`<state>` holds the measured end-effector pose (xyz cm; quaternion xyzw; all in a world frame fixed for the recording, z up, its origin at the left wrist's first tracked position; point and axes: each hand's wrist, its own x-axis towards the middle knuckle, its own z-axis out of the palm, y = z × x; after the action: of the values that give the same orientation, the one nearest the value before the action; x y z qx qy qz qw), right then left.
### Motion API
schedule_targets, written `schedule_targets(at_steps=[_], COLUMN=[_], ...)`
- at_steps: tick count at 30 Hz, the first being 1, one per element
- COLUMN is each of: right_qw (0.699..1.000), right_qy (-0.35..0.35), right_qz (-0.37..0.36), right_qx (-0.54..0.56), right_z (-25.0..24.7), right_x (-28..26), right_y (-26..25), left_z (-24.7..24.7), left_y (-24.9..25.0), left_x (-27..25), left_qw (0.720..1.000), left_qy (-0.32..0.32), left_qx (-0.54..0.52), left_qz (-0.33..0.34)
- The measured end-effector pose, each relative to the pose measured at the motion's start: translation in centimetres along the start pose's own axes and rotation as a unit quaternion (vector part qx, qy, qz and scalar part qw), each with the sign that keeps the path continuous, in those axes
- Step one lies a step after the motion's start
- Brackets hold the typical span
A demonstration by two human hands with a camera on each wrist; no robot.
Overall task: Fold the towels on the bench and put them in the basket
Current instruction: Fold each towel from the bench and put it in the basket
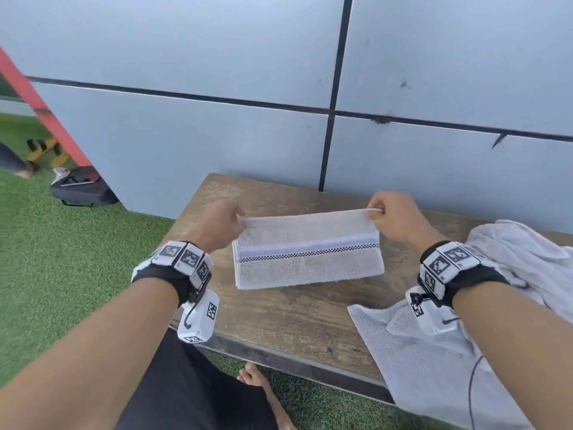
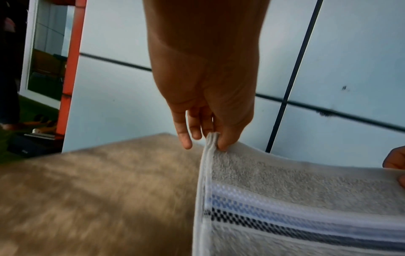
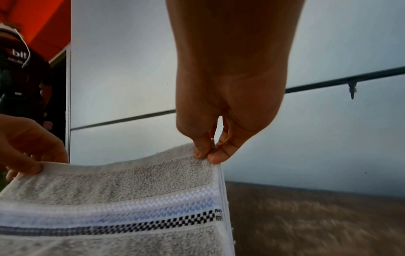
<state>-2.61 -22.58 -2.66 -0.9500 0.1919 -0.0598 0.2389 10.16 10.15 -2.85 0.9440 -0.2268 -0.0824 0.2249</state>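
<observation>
A pale grey towel (image 1: 307,252) with blue and black checked stripes lies partly folded on the wooden bench (image 1: 279,318). My left hand (image 1: 221,225) pinches its far left corner, lifted off the bench. My right hand (image 1: 392,217) pinches the far right corner at the same height. In the left wrist view the thumb and fingers of the left hand (image 2: 215,138) clamp the towel (image 2: 306,199) hem. In the right wrist view the right hand (image 3: 208,154) pinches the towel (image 3: 120,199) edge. No basket is in view.
More white towels (image 1: 483,305) lie heaped at the bench's right end, under my right forearm. A grey panelled wall (image 1: 279,72) stands just behind the bench. Green turf (image 1: 62,274) lies to the left, with a black bag (image 1: 82,187) on it. My bare foot (image 1: 257,380) rests below the bench edge.
</observation>
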Motion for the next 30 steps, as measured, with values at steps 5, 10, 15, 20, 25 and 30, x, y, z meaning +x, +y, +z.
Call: schedule_targets(at_steps=[5, 10, 15, 20, 25, 30], right_qw=[0.985, 0.982, 0.992, 0.995, 0.993, 0.992], right_qy=[0.146, 0.110, -0.118, -0.049, -0.018, 0.017], right_qz=[-0.062, -0.106, 0.010, 0.084, 0.116, 0.117], right_qx=[0.073, 0.108, 0.041, 0.020, 0.007, 0.041], right_z=[-3.4, -2.8, 2.3, 5.6, 6.5, 5.0], right_x=[-1.1, -5.8, -9.3, -11.2, -11.5, -11.8], right_y=[-1.1, 0.6, 5.1, 5.0, 4.4, 3.4], left_z=[-3.1, -1.8, 3.1, 6.1, 7.0, 6.4], left_y=[0.1, -0.9, -1.9, -0.2, -0.1, 0.1], left_x=[-0.9, -5.7, -9.7, -11.1, -10.7, -10.9], left_qw=[0.980, 0.980, 0.995, 0.992, 0.984, 0.980], left_qy=[0.177, 0.151, -0.074, -0.030, -0.001, 0.053], left_qx=[-0.048, -0.065, -0.059, -0.035, -0.018, -0.048], left_qz=[0.078, 0.108, -0.034, -0.120, -0.175, -0.188])
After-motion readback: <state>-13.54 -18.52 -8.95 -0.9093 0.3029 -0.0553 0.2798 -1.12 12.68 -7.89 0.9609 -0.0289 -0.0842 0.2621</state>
